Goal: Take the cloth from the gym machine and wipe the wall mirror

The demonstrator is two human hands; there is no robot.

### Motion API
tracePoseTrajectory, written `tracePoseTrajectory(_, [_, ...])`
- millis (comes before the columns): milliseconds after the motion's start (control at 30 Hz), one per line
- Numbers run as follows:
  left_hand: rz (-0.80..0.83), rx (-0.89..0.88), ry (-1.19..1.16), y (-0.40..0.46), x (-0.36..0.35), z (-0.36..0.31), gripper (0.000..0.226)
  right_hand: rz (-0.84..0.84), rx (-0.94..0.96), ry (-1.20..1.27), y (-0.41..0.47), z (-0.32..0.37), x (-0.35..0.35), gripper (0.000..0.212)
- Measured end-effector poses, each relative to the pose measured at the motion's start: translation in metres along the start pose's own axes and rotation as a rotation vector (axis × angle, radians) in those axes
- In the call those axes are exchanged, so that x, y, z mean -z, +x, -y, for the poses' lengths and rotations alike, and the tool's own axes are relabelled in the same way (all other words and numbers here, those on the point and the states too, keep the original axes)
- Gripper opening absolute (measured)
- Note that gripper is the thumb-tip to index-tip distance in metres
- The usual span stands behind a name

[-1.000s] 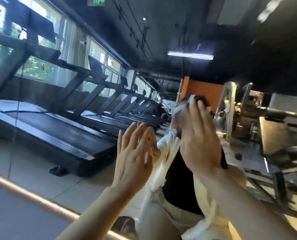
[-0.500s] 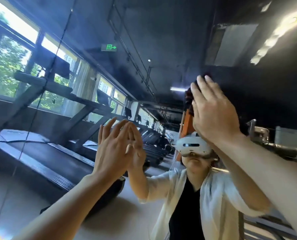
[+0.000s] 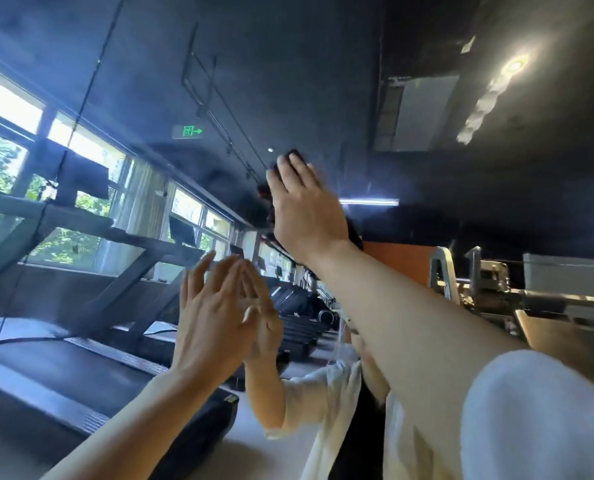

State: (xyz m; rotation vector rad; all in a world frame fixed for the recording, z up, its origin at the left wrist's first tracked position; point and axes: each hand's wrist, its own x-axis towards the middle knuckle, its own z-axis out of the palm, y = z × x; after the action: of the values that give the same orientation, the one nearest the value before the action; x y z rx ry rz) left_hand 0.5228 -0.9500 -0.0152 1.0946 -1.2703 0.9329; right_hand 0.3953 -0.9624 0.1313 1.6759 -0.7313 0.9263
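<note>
The wall mirror (image 3: 323, 81) fills the view in front of me and reflects the gym and my own body. My right hand (image 3: 306, 206) is raised high, and its straight fingers press a dark cloth (image 3: 295, 156) flat against the glass. Only the cloth's edges show, above my fingertips and to the left of my palm. Lower and to the left, my left hand (image 3: 212, 313) lies flat on the mirror with its fingers straight and meets its own reflection. It holds nothing.
The glass reflects a row of treadmills (image 3: 81, 358) under bright windows (image 3: 8, 161) on the left. Metal gym machines (image 3: 496, 282) and an orange panel appear on the right. A thin vertical seam (image 3: 91, 81) runs down the mirror's left part.
My right hand has slid the cloth upward on the mirror, from face height to well above it. My view has tilted up. My left hand stays flat on the glass.
</note>
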Motion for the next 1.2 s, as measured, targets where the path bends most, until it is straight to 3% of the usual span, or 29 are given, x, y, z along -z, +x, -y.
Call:
tracePoseTrajectory(167, [0.016,-0.128,-0.082,0.007,-0.020,-0.084,0.063,-0.123,-0.205,-0.043,-0.029,-0.069,0.023,0.054])
tracePoseTrajectory(433, [0.093,-0.220,-0.195,0.000,-0.043,-0.192,0.070,-0.256,-0.376,-0.108,-0.112,-0.177,0.061,0.050])
tracePoseTrajectory(733, [0.071,-0.274,-0.251,-0.031,-0.057,-0.249,0.063,-0.347,-0.598,-0.167,-0.214,-0.258,0.093,0.048])
tracePoseTrajectory(1000, [0.081,-0.148,-0.211,-0.053,-0.043,-0.191,0.064,-0.371,-0.811,-0.213,-0.228,-0.232,0.091,0.048])
tracePoseTrajectory(1200, [0.035,-0.080,-0.149,-0.063,-0.033,-0.144,0.062,-0.368,-0.498,-0.142,-0.163,-0.138,0.040,0.046])
